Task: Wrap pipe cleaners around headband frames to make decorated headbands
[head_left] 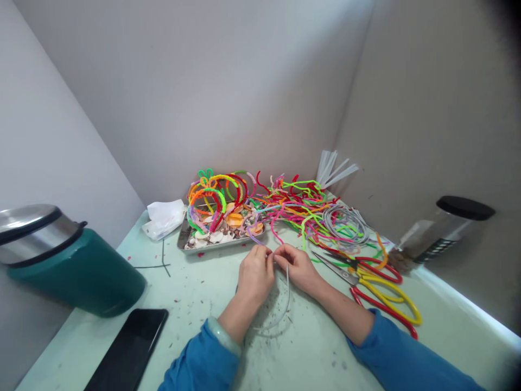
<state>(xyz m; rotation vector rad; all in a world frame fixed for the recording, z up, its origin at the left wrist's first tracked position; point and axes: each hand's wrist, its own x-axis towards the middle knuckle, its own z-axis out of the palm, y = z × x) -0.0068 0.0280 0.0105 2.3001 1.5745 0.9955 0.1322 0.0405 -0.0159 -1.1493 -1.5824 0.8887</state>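
Note:
My left hand (255, 275) and my right hand (296, 266) meet fingertip to fingertip above the middle of the table. Both are closed in a pinch around a thin grey wire (288, 296), whose loose length curves down from the right hand and back toward my left wrist. The exact spot where the fingers grip is mostly hidden. A purple pipe cleaner (255, 239) runs close to the left fingertips; whether it is held I cannot tell. Just beyond my hands lies a heap of coloured pipe cleaners (293, 203), with a coil of grey wire (345, 224) on its right side.
A metal tray (220, 248) holds shells and bent pipe-cleaner rings (207, 203). Scissors with red and yellow handles (386, 296) lie right, near a black-lidded jar (443, 231). Left are a green bottle (81, 271), a black phone (128, 347), a white packet (165, 217) and dark sticks (163, 260).

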